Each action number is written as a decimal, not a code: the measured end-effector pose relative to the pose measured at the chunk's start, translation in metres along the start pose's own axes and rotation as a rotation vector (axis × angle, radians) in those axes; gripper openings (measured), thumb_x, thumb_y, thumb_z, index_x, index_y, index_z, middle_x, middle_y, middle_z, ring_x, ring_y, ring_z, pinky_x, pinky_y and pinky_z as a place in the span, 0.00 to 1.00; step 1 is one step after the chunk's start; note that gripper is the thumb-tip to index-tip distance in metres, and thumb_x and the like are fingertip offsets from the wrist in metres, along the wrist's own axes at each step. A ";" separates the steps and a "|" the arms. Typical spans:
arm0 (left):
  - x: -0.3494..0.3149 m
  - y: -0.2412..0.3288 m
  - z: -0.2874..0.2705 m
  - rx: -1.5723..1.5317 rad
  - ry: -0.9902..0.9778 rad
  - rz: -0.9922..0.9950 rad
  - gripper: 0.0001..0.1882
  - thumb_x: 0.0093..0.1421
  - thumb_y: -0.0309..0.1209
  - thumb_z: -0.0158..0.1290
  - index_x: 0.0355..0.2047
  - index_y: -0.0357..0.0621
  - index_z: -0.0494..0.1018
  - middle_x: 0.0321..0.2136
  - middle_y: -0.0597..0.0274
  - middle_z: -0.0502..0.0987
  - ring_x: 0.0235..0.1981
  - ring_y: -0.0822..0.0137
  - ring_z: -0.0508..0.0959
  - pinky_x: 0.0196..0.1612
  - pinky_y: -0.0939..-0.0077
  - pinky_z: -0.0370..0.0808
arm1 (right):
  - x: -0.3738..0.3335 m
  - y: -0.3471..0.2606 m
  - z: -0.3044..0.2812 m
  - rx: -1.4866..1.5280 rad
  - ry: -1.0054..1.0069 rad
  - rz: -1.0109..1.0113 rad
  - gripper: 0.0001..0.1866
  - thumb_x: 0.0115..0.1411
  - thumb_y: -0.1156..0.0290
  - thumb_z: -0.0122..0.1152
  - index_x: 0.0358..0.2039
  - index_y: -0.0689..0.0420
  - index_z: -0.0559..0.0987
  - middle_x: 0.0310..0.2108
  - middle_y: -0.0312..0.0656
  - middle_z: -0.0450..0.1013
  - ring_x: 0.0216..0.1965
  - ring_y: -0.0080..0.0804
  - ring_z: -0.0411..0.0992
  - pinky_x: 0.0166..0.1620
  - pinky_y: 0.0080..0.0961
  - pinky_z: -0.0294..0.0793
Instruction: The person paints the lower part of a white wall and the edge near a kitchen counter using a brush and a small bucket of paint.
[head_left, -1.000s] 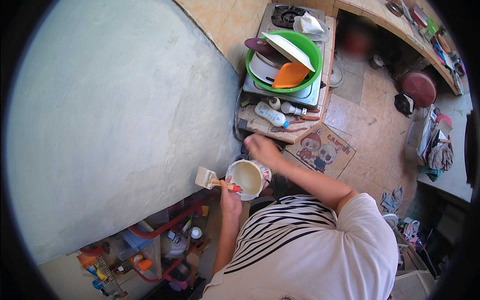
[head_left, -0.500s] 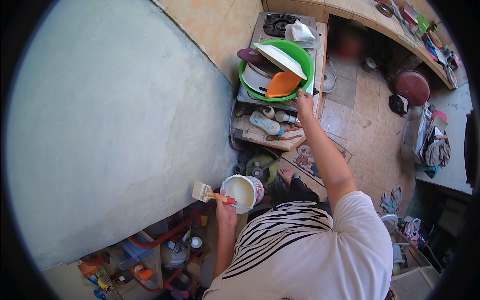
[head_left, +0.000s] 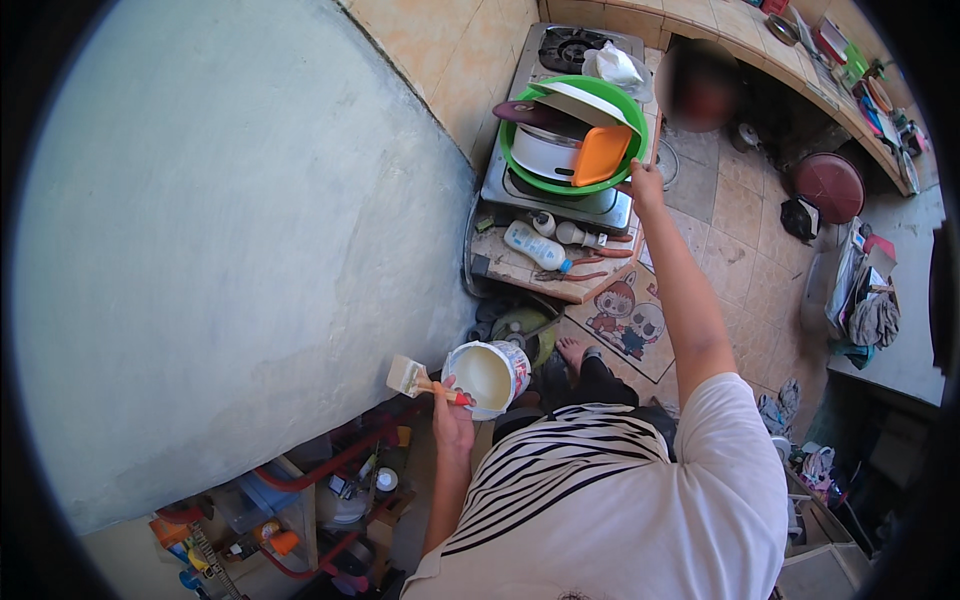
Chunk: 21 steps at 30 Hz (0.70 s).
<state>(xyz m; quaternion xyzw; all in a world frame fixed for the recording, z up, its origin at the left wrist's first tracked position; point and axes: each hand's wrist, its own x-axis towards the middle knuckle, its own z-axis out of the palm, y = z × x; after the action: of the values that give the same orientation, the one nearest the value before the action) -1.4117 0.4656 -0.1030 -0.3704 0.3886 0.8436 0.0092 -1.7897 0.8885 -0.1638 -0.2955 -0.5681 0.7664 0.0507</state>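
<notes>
My left hand [head_left: 452, 418] holds a small paint can [head_left: 490, 375] full of cream paint together with a paintbrush [head_left: 418, 379] that has a red handle; the bristles point toward the pale grey-green wall [head_left: 230, 250]. My right arm stretches forward and my right hand [head_left: 645, 183] rests at the right rim of a green basin [head_left: 520, 165] that holds a white pot, an orange lid and a plate. The basin stands on a gas stove [head_left: 560, 195] on a tiled counter. I cannot tell whether the right hand's fingers grip the rim.
Bottles [head_left: 536, 245] and pliers lie on the counter edge below the stove. A mat with cartoon faces [head_left: 625, 318] covers the tiled floor by my foot. Red pipes, tools and containers [head_left: 300, 490] crowd the space under the wall. A maroon stool [head_left: 830, 185] and clutter stand at the right.
My right arm has reached from near the paint can out to the green basin's rim. The left hand still holds the can and brush in about the same place.
</notes>
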 end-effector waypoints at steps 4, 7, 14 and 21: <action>0.001 0.002 0.001 0.014 -0.008 0.008 0.25 0.69 0.51 0.42 0.51 0.40 0.62 0.24 0.65 0.69 0.26 0.70 0.70 0.35 0.71 0.68 | 0.004 -0.008 0.004 0.018 -0.009 0.010 0.17 0.68 0.66 0.48 0.46 0.70 0.64 0.42 0.51 0.70 0.34 0.46 0.78 0.33 0.38 0.85; 0.002 0.002 0.004 0.012 -0.012 0.003 0.25 0.69 0.51 0.42 0.51 0.40 0.62 0.24 0.65 0.69 0.26 0.70 0.70 0.35 0.71 0.67 | 0.005 -0.010 0.003 -0.024 0.004 0.014 0.18 0.68 0.66 0.49 0.46 0.71 0.64 0.41 0.51 0.69 0.34 0.46 0.78 0.32 0.36 0.85; 0.004 0.002 0.004 0.011 0.006 0.000 0.26 0.69 0.49 0.43 0.51 0.36 0.64 0.26 0.64 0.68 0.27 0.69 0.70 0.35 0.73 0.69 | 0.004 0.002 0.007 -0.018 0.033 -0.013 0.20 0.68 0.64 0.50 0.46 0.72 0.65 0.43 0.52 0.69 0.35 0.44 0.77 0.31 0.32 0.86; 0.005 0.003 0.001 0.017 -0.001 -0.031 0.25 0.68 0.50 0.43 0.50 0.40 0.63 0.25 0.65 0.69 0.27 0.70 0.69 0.35 0.71 0.67 | 0.003 0.002 0.024 0.037 0.084 -0.004 0.20 0.68 0.64 0.50 0.45 0.73 0.66 0.40 0.51 0.70 0.34 0.40 0.77 0.31 0.30 0.85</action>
<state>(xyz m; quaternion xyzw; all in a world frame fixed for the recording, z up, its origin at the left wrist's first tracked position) -1.4167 0.4628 -0.1043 -0.3756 0.3900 0.8403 0.0255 -1.8038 0.8687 -0.1629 -0.3253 -0.5519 0.7635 0.0813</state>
